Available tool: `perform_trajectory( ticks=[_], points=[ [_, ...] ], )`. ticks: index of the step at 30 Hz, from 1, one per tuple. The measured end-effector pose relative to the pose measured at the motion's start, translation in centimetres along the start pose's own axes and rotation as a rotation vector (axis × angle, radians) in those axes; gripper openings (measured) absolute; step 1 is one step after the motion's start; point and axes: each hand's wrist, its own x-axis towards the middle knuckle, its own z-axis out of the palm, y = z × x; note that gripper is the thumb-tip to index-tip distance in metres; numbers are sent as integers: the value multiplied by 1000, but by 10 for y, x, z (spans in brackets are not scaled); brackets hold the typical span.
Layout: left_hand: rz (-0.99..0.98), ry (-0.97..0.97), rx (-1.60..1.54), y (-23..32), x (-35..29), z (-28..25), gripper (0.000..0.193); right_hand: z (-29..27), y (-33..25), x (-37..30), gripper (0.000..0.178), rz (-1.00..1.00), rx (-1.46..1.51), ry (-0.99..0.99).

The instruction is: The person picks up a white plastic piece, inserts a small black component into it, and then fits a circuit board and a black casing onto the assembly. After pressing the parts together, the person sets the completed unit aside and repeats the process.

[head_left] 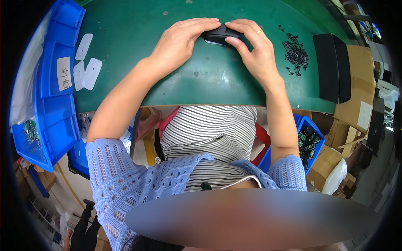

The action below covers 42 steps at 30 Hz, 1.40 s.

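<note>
At the far middle of the green table, both hands meet on a small black plastic casing [214,36] with a rounded outline. A thin white edge shows beneath its near side. The fingers of my left hand [178,42] press together against the casing's left end and top; that thumb is largely hidden. My right hand [256,48] grips its right end, fingers bent over the far side and thumb along the near side. What lies under the fingertips cannot be made out.
Three white plates [92,74] lie at the table's left, beside stacked blue bins [52,83]. On the right are a heap of small black parts [295,55], a black box [333,69] and cardboard [360,71]. A blue bin [320,133] of circuit boards sits below the edge.
</note>
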Motion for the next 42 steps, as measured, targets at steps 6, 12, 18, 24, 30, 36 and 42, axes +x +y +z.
perform_trajectory(
  ticks=[6,12,18,24,30,36,42],
  points=[
    [31,-81,155,5,-3,-6,36,0,6,-1,24,-67,-40,-22],
    [127,-44,313,14,-3,-4,41,0,4,-1,23,-97,-112,-9],
    [150,83,391,-3,16,11,39,-14,14,33,24,393,353,-266],
    [-543,19,-556,4,44,14,37,7,33,35,36,509,986,60],
    [-631,35,-734,16,41,10,38,11,14,36,37,495,918,113],
    [-611,0,-708,20,38,14,38,12,13,36,32,495,836,192],
    [-573,13,-693,29,37,12,39,9,10,34,33,459,916,216]
  ],
)
